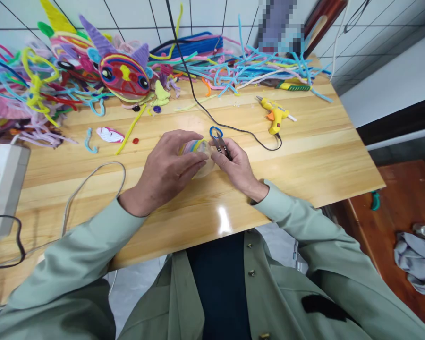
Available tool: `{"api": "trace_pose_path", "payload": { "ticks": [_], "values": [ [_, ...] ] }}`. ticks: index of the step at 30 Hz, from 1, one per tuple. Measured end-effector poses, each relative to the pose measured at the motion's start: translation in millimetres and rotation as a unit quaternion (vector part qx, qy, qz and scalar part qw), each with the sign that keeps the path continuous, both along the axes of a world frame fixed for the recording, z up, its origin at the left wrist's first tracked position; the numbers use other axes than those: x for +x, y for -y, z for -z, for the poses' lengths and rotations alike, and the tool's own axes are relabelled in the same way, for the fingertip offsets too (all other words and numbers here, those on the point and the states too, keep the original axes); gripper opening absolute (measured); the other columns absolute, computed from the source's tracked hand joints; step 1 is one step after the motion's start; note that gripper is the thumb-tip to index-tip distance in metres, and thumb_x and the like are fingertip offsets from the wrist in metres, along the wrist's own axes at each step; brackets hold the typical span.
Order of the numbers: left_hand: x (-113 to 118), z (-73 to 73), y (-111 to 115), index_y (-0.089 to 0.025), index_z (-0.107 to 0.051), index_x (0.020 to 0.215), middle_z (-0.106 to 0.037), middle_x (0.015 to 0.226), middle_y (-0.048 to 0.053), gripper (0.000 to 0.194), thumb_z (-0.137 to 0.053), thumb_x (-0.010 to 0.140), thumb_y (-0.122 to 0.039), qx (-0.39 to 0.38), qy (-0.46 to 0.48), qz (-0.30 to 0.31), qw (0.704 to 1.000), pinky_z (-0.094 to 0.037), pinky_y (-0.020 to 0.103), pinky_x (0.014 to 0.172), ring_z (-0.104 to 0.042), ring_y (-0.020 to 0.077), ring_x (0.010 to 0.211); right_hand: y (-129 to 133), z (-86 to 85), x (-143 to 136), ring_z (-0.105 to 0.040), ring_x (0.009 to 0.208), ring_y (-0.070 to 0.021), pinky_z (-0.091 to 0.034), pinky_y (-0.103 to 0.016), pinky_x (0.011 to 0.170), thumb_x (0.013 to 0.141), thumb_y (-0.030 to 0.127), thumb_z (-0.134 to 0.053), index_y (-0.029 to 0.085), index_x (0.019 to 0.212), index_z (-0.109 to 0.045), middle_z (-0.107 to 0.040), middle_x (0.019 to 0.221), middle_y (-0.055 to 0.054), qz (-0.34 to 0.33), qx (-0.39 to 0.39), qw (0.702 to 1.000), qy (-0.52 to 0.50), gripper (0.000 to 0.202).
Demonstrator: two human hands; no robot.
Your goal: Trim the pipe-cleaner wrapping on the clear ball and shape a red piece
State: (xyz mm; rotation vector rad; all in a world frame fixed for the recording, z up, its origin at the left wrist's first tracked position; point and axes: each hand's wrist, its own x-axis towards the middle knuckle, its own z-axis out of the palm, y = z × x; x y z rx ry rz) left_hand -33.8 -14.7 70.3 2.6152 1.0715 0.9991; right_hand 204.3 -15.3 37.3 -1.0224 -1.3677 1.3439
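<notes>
My left hand (168, 165) is closed around a clear rounded plastic piece (204, 172) whose upper side carries yellow, blue and pink pipe cleaner stripes. Much of that piece is hidden behind my fingers. In my right hand (239, 167) is a pair of small dark snips (220, 145), blades pointing up and away from me. A blue pipe cleaner loop (211, 131) shows right at the blade tips; whether they touch, I cannot tell. The right fingertips sit close against the clear piece's right side.
A yellow glue gun (276, 118) lies right of my hands, its black cord (233, 127) crossing behind them. Pipe cleaners (230, 73) heap along the wall beside a horned mask-like craft (125, 78). A white power strip (7, 184) and grey cable (88, 182) are at left.
</notes>
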Motion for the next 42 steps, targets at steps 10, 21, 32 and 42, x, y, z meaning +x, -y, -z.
{"api": "trace_pose_path", "payload": {
  "ticks": [10, 21, 32, 42],
  "values": [
    [1.4, -6.8, 1.7, -0.026, -0.067, 0.112, -0.076, 0.141, 0.012, 0.014, -0.056, 0.120, -0.032, -0.059, 0.019, 0.012, 0.998, -0.065, 0.051, 0.110, -0.073, 0.0309, 0.133, 0.7, 1.8, -5.1, -0.064, 0.097, -0.0185, -0.058, -0.034, 0.088, 0.093, 0.063, -0.090, 0.024, 0.127, -0.070, -0.072, 0.109, -0.002, -0.004, 0.009, 1.000, 0.027, 0.056],
    [-11.6, 20.8, -16.1, -0.027, -0.054, 0.167, -0.059, 0.170, 0.018, 0.105, -0.092, 0.086, -0.082, -0.198, 0.050, 0.013, 0.979, -0.049, 0.063, 0.135, -0.057, 0.0421, 0.160, -3.6, 2.3, 1.6, -0.057, 0.086, -0.0178, -0.052, -0.035, 0.082, 0.089, 0.069, -0.089, 0.025, 0.123, -0.071, -0.068, 0.100, 0.001, 0.023, 0.009, 0.998, 0.062, 0.058],
    [-4.2, 24.0, -10.9, -0.028, -0.052, 0.167, -0.061, 0.162, 0.016, 0.091, -0.096, 0.093, -0.059, -0.155, 0.032, 0.008, 0.987, -0.051, 0.064, 0.133, -0.059, 0.0407, 0.155, -4.8, -7.8, 3.4, -0.055, 0.080, -0.0191, -0.047, -0.036, 0.076, 0.094, 0.052, -0.081, 0.026, 0.114, -0.066, -0.064, 0.087, 0.004, 0.032, 0.040, 0.987, 0.153, 0.036],
    [-1.3, 30.2, -9.7, -0.029, -0.052, 0.167, -0.060, 0.165, 0.017, 0.092, -0.088, 0.095, -0.073, -0.180, 0.096, 0.028, 0.978, -0.051, 0.061, 0.135, -0.060, 0.0399, 0.155, -12.7, -9.7, 7.2, -0.058, 0.091, -0.0203, -0.052, -0.036, 0.082, 0.092, 0.062, -0.086, 0.026, 0.113, -0.069, -0.065, 0.095, 0.001, 0.038, 0.028, 0.996, 0.075, 0.045]
  ]
}}
